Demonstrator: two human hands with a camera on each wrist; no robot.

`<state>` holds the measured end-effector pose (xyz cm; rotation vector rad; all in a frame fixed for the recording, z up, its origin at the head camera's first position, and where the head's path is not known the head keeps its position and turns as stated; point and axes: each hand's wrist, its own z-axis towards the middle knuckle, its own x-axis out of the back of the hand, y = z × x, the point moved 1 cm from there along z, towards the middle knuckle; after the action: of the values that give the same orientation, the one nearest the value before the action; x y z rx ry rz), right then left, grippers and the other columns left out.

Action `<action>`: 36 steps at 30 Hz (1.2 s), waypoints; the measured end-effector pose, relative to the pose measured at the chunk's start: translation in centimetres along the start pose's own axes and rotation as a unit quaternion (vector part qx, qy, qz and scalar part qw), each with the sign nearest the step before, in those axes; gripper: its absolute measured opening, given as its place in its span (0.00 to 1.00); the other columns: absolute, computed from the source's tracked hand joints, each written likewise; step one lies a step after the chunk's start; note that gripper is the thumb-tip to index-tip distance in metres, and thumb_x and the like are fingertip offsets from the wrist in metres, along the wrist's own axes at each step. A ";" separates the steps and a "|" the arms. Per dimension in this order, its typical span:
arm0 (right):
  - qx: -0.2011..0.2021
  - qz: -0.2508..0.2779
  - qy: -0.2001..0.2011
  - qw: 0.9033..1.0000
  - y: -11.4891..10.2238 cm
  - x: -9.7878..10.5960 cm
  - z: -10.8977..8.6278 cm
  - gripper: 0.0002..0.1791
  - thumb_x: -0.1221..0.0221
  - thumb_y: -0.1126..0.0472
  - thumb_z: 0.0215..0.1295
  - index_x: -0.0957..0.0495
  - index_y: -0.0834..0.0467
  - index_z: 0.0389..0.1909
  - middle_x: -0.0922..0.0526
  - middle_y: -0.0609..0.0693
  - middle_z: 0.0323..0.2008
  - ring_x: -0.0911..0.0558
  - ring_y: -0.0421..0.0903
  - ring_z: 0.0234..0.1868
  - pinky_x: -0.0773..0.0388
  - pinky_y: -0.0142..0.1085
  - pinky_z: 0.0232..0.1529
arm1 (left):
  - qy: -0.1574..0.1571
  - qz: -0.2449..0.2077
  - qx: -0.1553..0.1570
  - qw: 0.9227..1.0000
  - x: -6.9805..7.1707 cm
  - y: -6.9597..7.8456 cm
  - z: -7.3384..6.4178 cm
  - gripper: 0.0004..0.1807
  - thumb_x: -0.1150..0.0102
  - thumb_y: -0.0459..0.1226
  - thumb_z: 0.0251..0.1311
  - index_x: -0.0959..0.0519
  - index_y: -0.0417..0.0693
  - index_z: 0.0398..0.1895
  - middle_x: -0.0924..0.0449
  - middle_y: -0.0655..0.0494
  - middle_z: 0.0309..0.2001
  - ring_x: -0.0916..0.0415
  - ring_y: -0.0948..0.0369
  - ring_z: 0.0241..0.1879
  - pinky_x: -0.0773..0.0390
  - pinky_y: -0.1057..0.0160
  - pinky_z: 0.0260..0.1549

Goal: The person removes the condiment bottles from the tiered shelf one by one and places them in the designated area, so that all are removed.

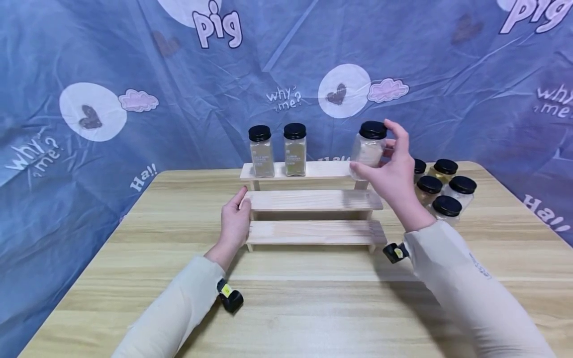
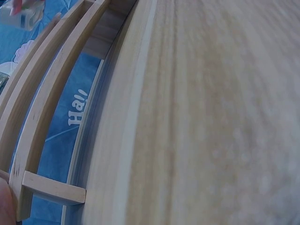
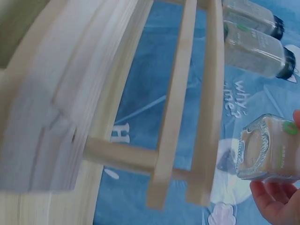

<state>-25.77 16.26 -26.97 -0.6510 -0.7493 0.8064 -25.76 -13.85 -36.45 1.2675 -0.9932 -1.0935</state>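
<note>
My right hand [image 1: 394, 169] grips a square glass spice jar [image 1: 369, 149] of pale powder with a black lid, thumb on one side and fingers on the other. It is over the right end of the top step of a three-tier wooden rack [image 1: 313, 200]. In the right wrist view the jar's base [image 3: 254, 147] shows, apart from the rack. My left hand [image 1: 235, 219] holds the rack's left end by the middle step; in the left wrist view only a bit of it [image 2: 5, 204] shows. Two labelled jars, salt-and-pepper [image 1: 262, 154] and cumin powder [image 1: 295, 151], stand upright on the top step's left half.
Several black-lidded jars [image 1: 446, 206] stand clustered on the wooden table [image 1: 313, 308], right of the rack and partly behind my right hand. A blue printed cloth [image 1: 201, 99] hangs behind the table. Small black cameras [image 1: 230, 297] are on both wrists.
</note>
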 end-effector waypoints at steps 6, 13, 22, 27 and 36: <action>-0.029 0.000 0.013 0.999 0.3 2.3 -0.8 0.52 0.28 0.64 0.41 0.47 0.34 0.65 0.29 0.40 0.41 0.27 0.37 0.40 0.28 0.21 0.34 | -0.002 -0.005 0.002 1.000 0.1 -0.2 0.2 0.24 0.57 0.34 0.66 0.37 0.48 0.67 0.39 0.50 0.67 0.45 0.73 0.07 0.42 0.74 0.04; -0.052 -0.016 0.047 0.997 1.4 5.2 -1.3 0.52 0.29 0.66 0.41 0.46 0.34 0.64 0.30 0.35 0.39 0.27 0.33 0.38 0.29 0.19 0.34 | -0.005 -0.008 0.003 1.000 0.1 -0.1 0.3 0.25 0.57 0.33 0.66 0.38 0.46 0.67 0.41 0.50 0.68 0.45 0.73 0.08 0.41 0.75 0.05; -0.100 -0.034 0.074 0.992 3.2 8.7 -2.1 0.54 0.29 0.68 0.41 0.48 0.35 0.65 0.32 0.34 0.40 0.29 0.31 0.37 0.33 0.21 0.38 | -0.002 -0.006 0.000 1.000 0.1 -0.4 0.3 0.24 0.57 0.33 0.66 0.37 0.46 0.66 0.41 0.49 0.68 0.45 0.73 0.08 0.41 0.75 0.06; -0.126 -0.052 0.098 0.986 4.0 10.5 -2.2 0.50 0.29 0.69 0.39 0.42 0.40 0.64 0.33 0.33 0.39 0.30 0.29 0.37 0.34 0.19 0.39 | 0.004 0.005 -0.003 1.000 0.1 -0.4 0.3 0.24 0.57 0.33 0.66 0.36 0.45 0.66 0.41 0.49 0.68 0.45 0.73 0.08 0.41 0.76 0.06; -0.164 -0.059 0.139 0.975 5.6 13.7 -2.8 0.42 0.28 0.69 0.36 0.31 0.42 0.56 0.31 0.32 0.36 0.29 0.25 0.30 0.34 0.12 0.31 | -0.001 -0.006 0.003 1.000 0.2 -0.4 0.5 0.25 0.57 0.34 0.66 0.37 0.47 0.67 0.42 0.48 0.68 0.46 0.72 0.07 0.41 0.74 0.05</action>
<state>-19.26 29.80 -28.23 -0.9840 -0.6610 0.4713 -26.20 -14.11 -36.86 1.2788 -0.9913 -1.1028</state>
